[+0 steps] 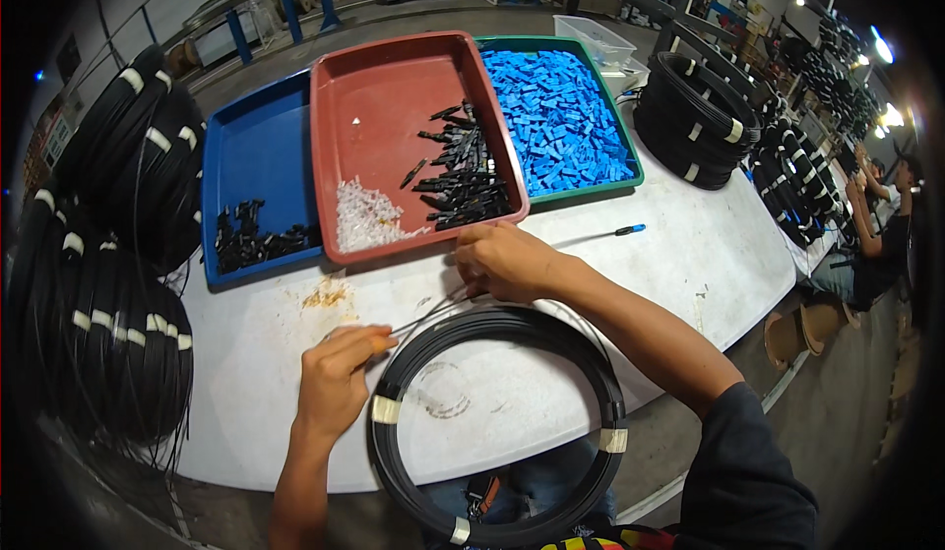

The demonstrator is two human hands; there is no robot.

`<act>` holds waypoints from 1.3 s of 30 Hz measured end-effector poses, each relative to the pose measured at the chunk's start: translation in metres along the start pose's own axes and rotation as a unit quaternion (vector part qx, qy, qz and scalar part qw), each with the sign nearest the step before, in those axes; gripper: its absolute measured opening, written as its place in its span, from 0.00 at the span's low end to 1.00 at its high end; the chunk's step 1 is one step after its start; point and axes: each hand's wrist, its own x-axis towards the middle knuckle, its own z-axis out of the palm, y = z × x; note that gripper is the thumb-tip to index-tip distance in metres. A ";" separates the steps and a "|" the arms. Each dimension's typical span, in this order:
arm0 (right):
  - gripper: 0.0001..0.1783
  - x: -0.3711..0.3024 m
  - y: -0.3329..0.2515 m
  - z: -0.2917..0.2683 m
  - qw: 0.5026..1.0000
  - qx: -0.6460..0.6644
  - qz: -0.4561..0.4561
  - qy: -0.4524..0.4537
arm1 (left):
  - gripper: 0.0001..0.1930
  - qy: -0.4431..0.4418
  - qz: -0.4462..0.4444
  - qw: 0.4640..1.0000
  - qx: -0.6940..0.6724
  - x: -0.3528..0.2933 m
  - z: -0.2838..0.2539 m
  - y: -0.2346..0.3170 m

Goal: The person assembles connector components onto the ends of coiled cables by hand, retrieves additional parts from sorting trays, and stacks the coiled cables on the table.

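A coil of black cable (497,326), bound with pale tape bands, lies at the table's near edge and overhangs it towards my lap. My left hand (340,368) is closed in a pinch on a thin length of the black cable, just above the coil's left side. Beyond the coil, my right hand (507,260) has its fingers bent down and closed on the cable, close to the red tray's front edge; its fingertips are partly hidden. Right of that hand, a cable end with a blue and black connector (630,229) rests on the white table.
A red tray (369,78) holds black connector parts and small clear pieces. It overlaps a blue tray (256,147) with black parts and a green tray (630,161) full of blue clips. Cable coils (128,353) stack at left, more coils (699,122) at right. Another person (876,240) sits far right.
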 end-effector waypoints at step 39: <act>0.53 -0.214 -0.167 0.041 0.816 0.314 0.377 0.307 | 0.45 0.058 -0.324 0.930 -0.163 -0.085 0.022 0.078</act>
